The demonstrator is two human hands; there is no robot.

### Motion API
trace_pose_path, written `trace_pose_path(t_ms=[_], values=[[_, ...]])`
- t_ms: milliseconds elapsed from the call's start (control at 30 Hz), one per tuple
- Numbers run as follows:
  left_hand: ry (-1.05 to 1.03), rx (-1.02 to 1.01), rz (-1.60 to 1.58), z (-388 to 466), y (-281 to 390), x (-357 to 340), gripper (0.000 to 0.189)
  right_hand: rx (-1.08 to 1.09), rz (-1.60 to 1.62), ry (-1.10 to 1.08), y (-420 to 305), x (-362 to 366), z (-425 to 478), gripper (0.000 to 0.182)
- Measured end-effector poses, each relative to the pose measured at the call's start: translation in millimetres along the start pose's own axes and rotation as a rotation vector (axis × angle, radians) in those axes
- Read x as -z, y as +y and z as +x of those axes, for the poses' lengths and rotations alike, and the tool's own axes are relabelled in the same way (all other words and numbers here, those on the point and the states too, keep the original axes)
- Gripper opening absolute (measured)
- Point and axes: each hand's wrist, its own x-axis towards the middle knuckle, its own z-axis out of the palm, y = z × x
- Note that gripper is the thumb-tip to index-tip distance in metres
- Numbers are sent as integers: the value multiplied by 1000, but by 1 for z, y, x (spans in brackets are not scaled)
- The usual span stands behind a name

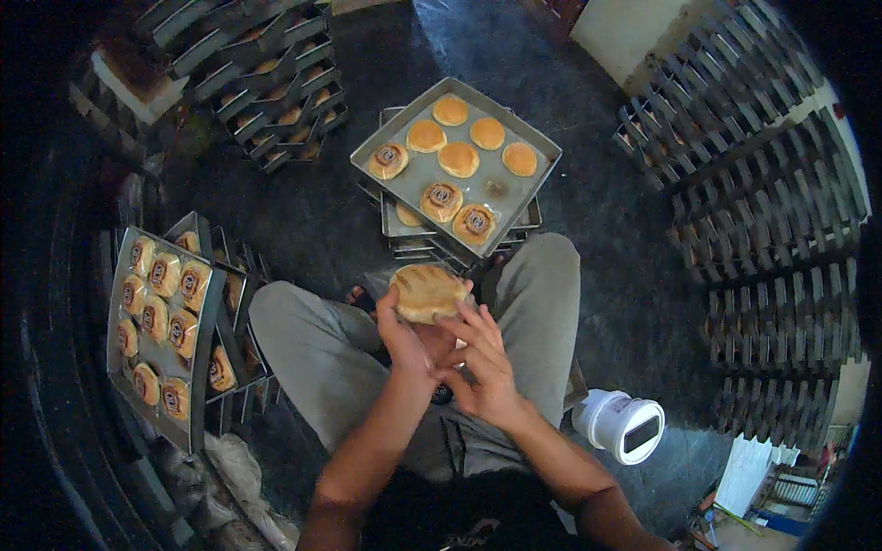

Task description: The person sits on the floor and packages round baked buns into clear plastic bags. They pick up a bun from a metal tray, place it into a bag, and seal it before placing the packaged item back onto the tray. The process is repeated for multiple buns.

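Note:
A round browned bun (428, 293), its darker streaked side facing up, is held in front of me between my knees. Clear plastic film (376, 282) shows at its left edge. My left hand (408, 341) grips the bun from below, thumb on its left side. The fingers of my right hand (484, 368) rest against the bun's near right edge; the palm side is partly hidden. Beyond it, a square metal tray (506, 189) carries several golden buns (458, 160), some plain and some in clear printed wrappers, like the wrapped bun (441, 200) near its front.
The tray rests on stacked trays (413, 231). At left, a tilted metal tray (207, 344) of wrapped buns (165, 274) tops another stack. Tray stacks (751, 206) line the right; more trays (275, 103) stand far left. A white bucket (606, 423) sits right, plastic bags (234, 468) lower left.

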Motion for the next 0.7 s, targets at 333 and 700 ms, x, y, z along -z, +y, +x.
trace_pose_path(t_ms=[333, 700], values=[[-56, 366, 8, -30, -26, -28, 70, -117, -162, 186, 18, 76, -16, 22], [-420, -668, 1428, 0, -55, -13, 23, -529, 255, 612, 42, 85, -40, 13]])
